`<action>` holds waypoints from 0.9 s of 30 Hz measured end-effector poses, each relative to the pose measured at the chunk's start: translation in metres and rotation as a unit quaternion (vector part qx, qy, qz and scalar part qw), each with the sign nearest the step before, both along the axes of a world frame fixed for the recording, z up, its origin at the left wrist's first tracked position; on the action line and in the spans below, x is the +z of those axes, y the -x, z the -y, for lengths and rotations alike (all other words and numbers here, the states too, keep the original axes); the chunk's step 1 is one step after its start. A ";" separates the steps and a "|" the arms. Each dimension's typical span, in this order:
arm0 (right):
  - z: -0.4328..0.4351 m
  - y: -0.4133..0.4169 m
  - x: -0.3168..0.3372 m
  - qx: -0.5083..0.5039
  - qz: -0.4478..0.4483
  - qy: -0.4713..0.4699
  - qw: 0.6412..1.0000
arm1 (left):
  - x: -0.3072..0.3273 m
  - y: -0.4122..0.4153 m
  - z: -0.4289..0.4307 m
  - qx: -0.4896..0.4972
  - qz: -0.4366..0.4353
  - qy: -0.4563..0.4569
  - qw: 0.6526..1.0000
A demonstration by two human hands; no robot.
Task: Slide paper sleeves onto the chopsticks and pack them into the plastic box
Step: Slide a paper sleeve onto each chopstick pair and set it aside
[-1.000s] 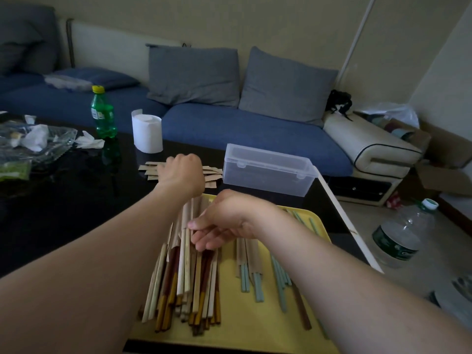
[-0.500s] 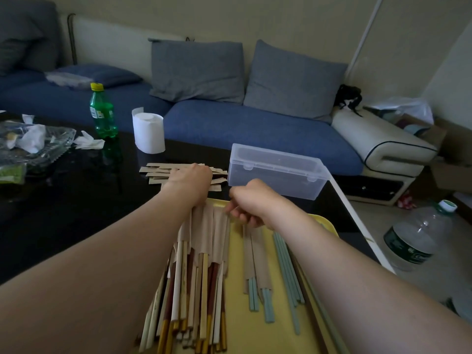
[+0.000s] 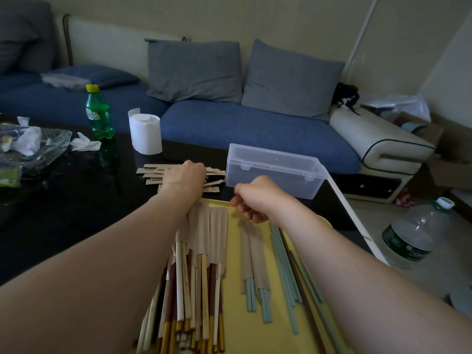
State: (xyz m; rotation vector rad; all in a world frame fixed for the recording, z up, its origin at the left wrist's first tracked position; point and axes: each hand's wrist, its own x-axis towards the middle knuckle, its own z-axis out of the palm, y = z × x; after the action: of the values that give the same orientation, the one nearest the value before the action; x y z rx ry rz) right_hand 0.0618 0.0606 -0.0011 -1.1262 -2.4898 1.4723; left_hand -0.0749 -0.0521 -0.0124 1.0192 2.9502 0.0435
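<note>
Status at this frame, head view. Left hand [image 3: 185, 178] is laid knuckles-up on the loose pile of paper sleeves [image 3: 153, 172], which lies on the black table [image 3: 63, 200] just beyond the far edge of the yellow tray [image 3: 235, 315]. Its fingers are curled downward and hidden behind the knuckles, so whether a sleeve is grasped cannot be told.

Right hand [image 3: 255, 200] is held over the far edge of the tray, in front of the plastic box [image 3: 273, 171]. Its fingers are clenched toward the palm with the thumb against them, and nothing is seen in the grasp.

The plastic box, clear and with its lid closed, is set near the right edge of the table, just right of the sleeve pile and touching the tray's far right corner or very close to it. No contents can be made out through its walls.

On the tray, a thick bundle of sleeved chopsticks [image 3: 201, 251] is spread along the left side, partly covered by the left forearm. Two sleeved teal pairs [image 3: 252, 256] are laid at the middle, and bare teal chopsticks [image 3: 286, 264] with a dark one among them lie along the right edge.

Toward the far edge of the table, a green bottle [image 3: 98, 112] and a tissue roll [image 3: 145, 131] are stood upright. A glass dish [image 3: 38, 149] with crumpled tissue is placed at the left edge.
</note>
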 end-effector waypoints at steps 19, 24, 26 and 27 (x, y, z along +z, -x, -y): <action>-0.030 -0.069 0.022 0.038 0.229 -0.214 0.949 | 0.008 -0.043 -0.007 -0.157 -0.043 -0.018 0.986; -0.028 -0.084 0.030 0.085 0.339 -0.076 0.934 | 0.014 -0.071 -0.024 -0.221 -0.027 -0.009 0.975; -0.027 -0.087 0.026 0.094 0.374 -0.049 0.922 | 0.013 -0.078 -0.029 -0.241 -0.024 -0.005 0.970; -0.026 -0.089 0.024 0.096 0.389 -0.042 0.915 | 0.012 -0.080 -0.030 -0.248 -0.022 -0.004 0.968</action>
State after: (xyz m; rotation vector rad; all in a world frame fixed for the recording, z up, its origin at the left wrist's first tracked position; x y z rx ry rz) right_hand 0.1507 0.0866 0.0226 -1.7654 -3.2025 1.0486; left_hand 0.0055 -0.0220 -0.0001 1.7411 2.6360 0.0243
